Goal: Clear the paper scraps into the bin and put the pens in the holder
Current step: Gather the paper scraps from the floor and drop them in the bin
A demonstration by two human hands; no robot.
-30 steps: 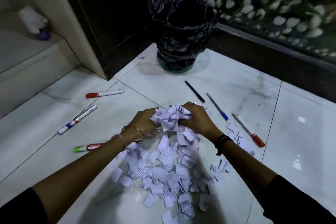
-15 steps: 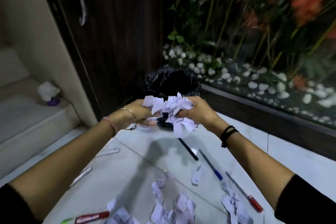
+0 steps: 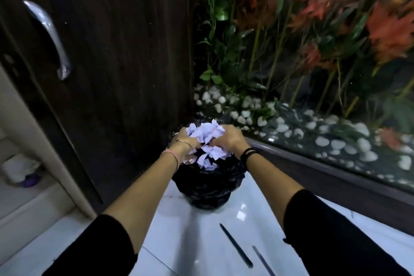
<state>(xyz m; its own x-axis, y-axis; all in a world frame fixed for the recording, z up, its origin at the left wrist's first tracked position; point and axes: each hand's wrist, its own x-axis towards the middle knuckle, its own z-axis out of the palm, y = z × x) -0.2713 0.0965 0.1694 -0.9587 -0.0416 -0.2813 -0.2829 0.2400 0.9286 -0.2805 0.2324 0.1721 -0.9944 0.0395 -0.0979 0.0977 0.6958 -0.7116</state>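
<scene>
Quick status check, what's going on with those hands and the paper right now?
Left hand and right hand cupped around paper scraps, directly over black-lined bin. Some scraps dropping. Nothing blocking. Two pens on floor.

**Premises: Domestic Interior, Floor-Level Corner**

The setting appeared to be a home. The floor [image 3: 246,226] was of glossy white marble-look tile with visible joints. A dark wood-grain door [image 3: 116,56] with a curved metal handle [image 3: 48,36] stood at the left, set beside a cream frame [image 3: 40,141]. To the right, a glass-fronted planter display [image 3: 313,63] held green stems, orange-red foliage and a bed of white pebbles [image 3: 324,141], edged by a dark wooden sill [image 3: 336,172]. A small bin [image 3: 208,188] lined with a black plastic bag sat in the corner. At the far left a pale step [image 3: 26,208] carried a blurred white and purple object [image 3: 22,172], not identifiable.
</scene>
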